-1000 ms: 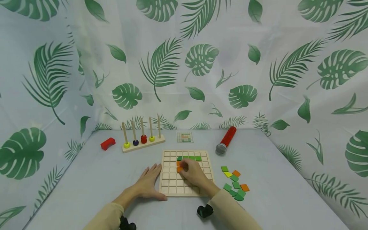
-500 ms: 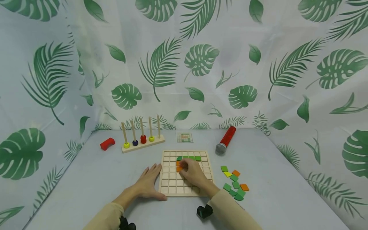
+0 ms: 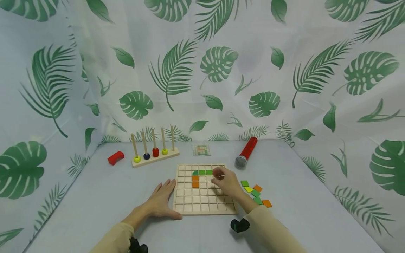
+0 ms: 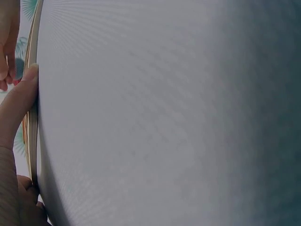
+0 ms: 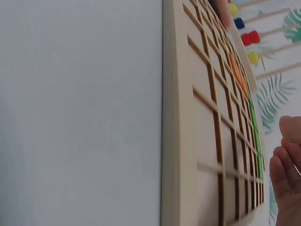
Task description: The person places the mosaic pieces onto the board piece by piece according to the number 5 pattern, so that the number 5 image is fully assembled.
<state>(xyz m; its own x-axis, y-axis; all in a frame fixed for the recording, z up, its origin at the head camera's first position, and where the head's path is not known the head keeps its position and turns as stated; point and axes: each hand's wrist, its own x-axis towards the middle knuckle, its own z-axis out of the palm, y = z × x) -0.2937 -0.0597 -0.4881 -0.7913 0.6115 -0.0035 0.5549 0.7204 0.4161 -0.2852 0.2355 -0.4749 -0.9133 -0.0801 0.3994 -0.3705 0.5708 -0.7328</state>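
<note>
The left hand point(image 3: 160, 202) lies with spread fingers at the left side of the wooden grid board point(image 3: 190, 201). In the left wrist view its thumb touches the board's edge point(image 4: 33, 141). Over the board's upper right hovers the right hand point(image 3: 229, 183), thumb and forefinger apart; in the right wrist view this hand point(image 5: 288, 165) shows bent fingers and no tile between them. Set in the grid are a dark green rounded tile point(image 3: 195, 173), a row of green tiles point(image 3: 205, 172) running under the right fingertips, and two orange tiles point(image 3: 195, 181) stacked below the rounded one.
Loose tiles, including a yellow one point(image 3: 248, 189) and an orange one point(image 3: 267, 203), lie right of the board, partly behind the right forearm. Behind stand a peg rack point(image 3: 155, 160), a red block point(image 3: 115, 157), a pattern card point(image 3: 201, 150) and a red microphone point(image 3: 248, 151).
The right hand has left the orange tiles and moved right, its thumb and forefinger now apart. Both orange tiles show fully in the grid. The left hand stays in place.
</note>
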